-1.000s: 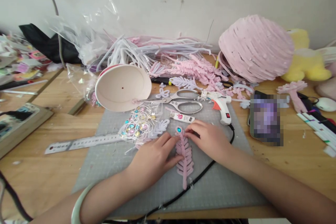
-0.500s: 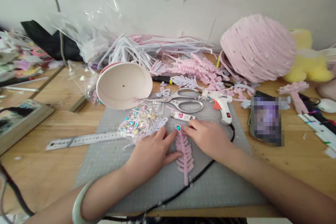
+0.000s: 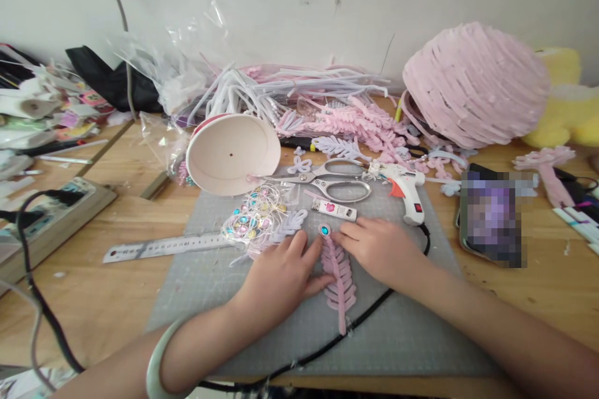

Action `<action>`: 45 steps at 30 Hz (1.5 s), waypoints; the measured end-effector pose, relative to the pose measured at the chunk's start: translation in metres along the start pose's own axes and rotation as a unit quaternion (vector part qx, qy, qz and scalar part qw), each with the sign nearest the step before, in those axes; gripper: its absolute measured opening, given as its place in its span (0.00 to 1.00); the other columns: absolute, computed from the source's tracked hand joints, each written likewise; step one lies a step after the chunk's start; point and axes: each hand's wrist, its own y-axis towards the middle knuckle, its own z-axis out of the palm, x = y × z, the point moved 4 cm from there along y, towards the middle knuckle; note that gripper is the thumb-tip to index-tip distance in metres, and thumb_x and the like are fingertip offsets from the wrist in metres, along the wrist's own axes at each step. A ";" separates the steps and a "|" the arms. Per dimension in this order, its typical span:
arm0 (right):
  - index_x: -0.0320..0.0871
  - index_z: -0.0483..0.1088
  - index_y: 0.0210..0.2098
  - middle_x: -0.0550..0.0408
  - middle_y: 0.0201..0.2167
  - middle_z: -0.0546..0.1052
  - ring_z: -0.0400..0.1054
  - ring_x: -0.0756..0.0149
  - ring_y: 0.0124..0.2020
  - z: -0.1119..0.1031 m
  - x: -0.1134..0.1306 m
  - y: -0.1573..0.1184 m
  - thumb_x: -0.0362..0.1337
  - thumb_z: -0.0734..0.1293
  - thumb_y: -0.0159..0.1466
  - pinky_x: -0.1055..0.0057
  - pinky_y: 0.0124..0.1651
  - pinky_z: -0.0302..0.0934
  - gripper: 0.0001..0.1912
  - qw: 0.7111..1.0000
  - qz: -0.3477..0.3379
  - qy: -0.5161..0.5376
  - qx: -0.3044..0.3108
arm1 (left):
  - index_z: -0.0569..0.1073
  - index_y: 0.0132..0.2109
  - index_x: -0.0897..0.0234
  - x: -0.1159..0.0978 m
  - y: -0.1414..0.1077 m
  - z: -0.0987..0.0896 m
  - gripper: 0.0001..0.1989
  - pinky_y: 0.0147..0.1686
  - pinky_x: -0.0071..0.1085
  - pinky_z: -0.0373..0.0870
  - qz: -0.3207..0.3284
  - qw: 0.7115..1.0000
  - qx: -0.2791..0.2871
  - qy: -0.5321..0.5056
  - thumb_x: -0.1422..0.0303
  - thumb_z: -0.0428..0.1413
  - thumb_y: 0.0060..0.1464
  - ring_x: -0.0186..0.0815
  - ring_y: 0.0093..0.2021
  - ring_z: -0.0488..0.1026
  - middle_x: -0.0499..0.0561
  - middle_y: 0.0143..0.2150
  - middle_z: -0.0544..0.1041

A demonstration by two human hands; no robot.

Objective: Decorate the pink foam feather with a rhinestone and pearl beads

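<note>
A pink feather-shaped piece of fuzzy stems (image 3: 340, 280) lies on the grey cutting mat (image 3: 281, 349), with a blue gem (image 3: 324, 230) in a pale ring at its top end. My left hand (image 3: 281, 271) rests at its left, index fingertip beside the gem and thumb lying on the upper leaves, fingers apart. From the right, my right hand (image 3: 379, 249) reaches in with its fingertips close together near the gem's edge; its thumb is mostly hidden. Just beyond are a white lighter (image 3: 334, 209) and silver scissors (image 3: 327, 182).
Behind the mat's right side lies a white glue gun (image 3: 409, 196), its black cable crossing the mat. A white bowl (image 3: 234, 156), gem bundle (image 3: 255, 221), ruler (image 3: 163, 247), phone (image 3: 489, 212) and large pink wrapped ball (image 3: 477, 84) surround the work area.
The whole view has shifted, so things appear slightly farther right. Both hands keep nearly the same place around the gem and the pink piece.
</note>
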 end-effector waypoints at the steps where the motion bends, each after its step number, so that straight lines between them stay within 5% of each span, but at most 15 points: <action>1: 0.41 0.73 0.39 0.55 0.29 0.73 0.63 0.66 0.29 -0.001 0.001 0.000 0.30 0.65 0.60 0.69 0.27 0.49 0.08 1.000 0.005 -0.001 0.004 | 0.66 0.55 0.62 -0.001 0.000 0.000 0.25 0.28 0.31 0.69 -0.001 1.000 -0.001 0.002 0.52 0.51 0.55 0.39 0.32 0.73 0.53 0.38 0.71; 11: 0.41 0.72 0.32 0.54 0.31 0.73 0.65 0.66 0.30 -0.005 0.000 0.007 0.30 0.62 0.62 0.69 0.29 0.52 0.07 0.996 0.060 0.058 0.039 | 0.67 0.53 0.66 -0.007 -0.005 0.001 0.23 0.28 0.31 0.71 0.008 1.000 -0.019 0.001 0.55 0.51 0.56 0.40 0.33 0.73 0.55 0.39 0.72; 15: 0.40 0.71 0.39 0.52 0.37 0.73 0.66 0.65 0.36 -0.017 -0.001 0.032 0.31 0.60 0.64 0.69 0.36 0.56 0.09 0.992 0.074 0.106 0.000 | 0.67 0.50 0.64 0.015 -0.005 -0.019 0.18 0.35 0.32 0.71 0.025 0.987 -0.141 -0.076 0.57 0.45 0.61 0.38 0.37 0.73 0.55 0.42 0.72; 18: 0.38 0.71 0.35 0.50 0.36 0.73 0.65 0.63 0.38 -0.016 0.007 0.060 0.30 0.59 0.64 0.68 0.37 0.56 0.09 0.995 0.018 0.095 0.010 | 0.63 0.54 0.70 0.048 -0.005 -0.031 0.20 0.46 0.39 0.68 -0.104 0.971 -0.213 -0.042 0.60 0.46 0.61 0.45 0.49 0.68 0.61 0.49 0.69; 21: 0.38 0.71 0.30 0.49 0.33 0.74 0.65 0.61 0.36 -0.005 0.015 0.084 0.29 0.60 0.63 0.68 0.35 0.57 0.08 0.995 -0.024 0.089 0.048 | 0.68 0.45 0.76 0.066 -0.002 -0.026 0.22 0.38 0.42 0.70 -0.173 0.979 -0.103 0.040 0.57 0.50 0.57 0.50 0.42 0.71 0.64 0.40 0.71; 24: 0.38 0.71 0.35 0.49 0.33 0.75 0.68 0.60 0.36 0.004 0.020 0.097 0.27 0.60 0.62 0.67 0.35 0.58 0.08 0.993 -0.031 0.093 0.066 | 0.70 0.38 0.72 0.065 0.001 -0.019 0.09 0.31 0.38 0.70 -0.110 0.988 0.005 0.105 0.72 0.46 0.58 0.47 0.36 0.72 0.60 0.34 0.71; 26: 0.38 0.68 0.44 0.49 0.33 0.76 0.69 0.60 0.35 0.006 0.021 0.103 0.26 0.58 0.62 0.67 0.34 0.59 0.12 0.993 -0.020 0.097 0.058 | 0.71 0.36 0.71 0.064 0.002 -0.018 0.13 0.27 0.35 0.69 -0.077 0.987 0.028 0.138 0.81 0.42 0.54 0.45 0.32 0.71 0.59 0.32 0.70; 32: 0.36 0.67 0.42 0.46 0.33 0.76 0.70 0.59 0.35 0.002 0.017 0.122 0.32 0.56 0.65 0.68 0.33 0.60 0.11 0.990 0.052 0.128 0.021 | 0.71 0.30 0.74 0.077 0.004 -0.021 0.17 0.20 0.29 0.62 -0.080 0.981 -0.013 0.179 0.86 0.39 0.47 0.41 0.26 0.69 0.61 0.28 0.69; 36: 0.38 0.68 0.42 0.45 0.42 0.75 0.68 0.57 0.44 0.000 0.016 0.134 0.33 0.56 0.65 0.66 0.39 0.61 0.11 0.990 0.019 0.140 0.022 | 0.71 0.30 0.75 0.084 0.005 -0.024 0.17 0.21 0.30 0.60 -0.083 0.977 -0.019 0.195 0.86 0.38 0.47 0.40 0.25 0.67 0.61 0.26 0.68; 41: 0.41 0.63 0.52 0.46 0.41 0.77 0.71 0.57 0.39 0.007 0.014 0.148 0.27 0.55 0.63 0.65 0.35 0.63 0.19 0.987 0.000 0.148 0.068 | 0.71 0.30 0.76 0.089 0.004 -0.027 0.19 0.22 0.32 0.59 -0.075 0.974 -0.089 0.193 0.86 0.36 0.47 0.41 0.25 0.65 0.61 0.24 0.68; 45: 0.44 0.65 0.50 0.47 0.39 0.77 0.72 0.58 0.39 0.015 0.012 0.160 0.28 0.56 0.63 0.67 0.35 0.63 0.17 0.983 0.007 0.163 0.085 | 0.72 0.31 0.76 0.094 0.004 -0.026 0.20 0.24 0.33 0.60 -0.074 0.969 -0.081 0.220 0.86 0.36 0.47 0.42 0.26 0.65 0.61 0.24 0.67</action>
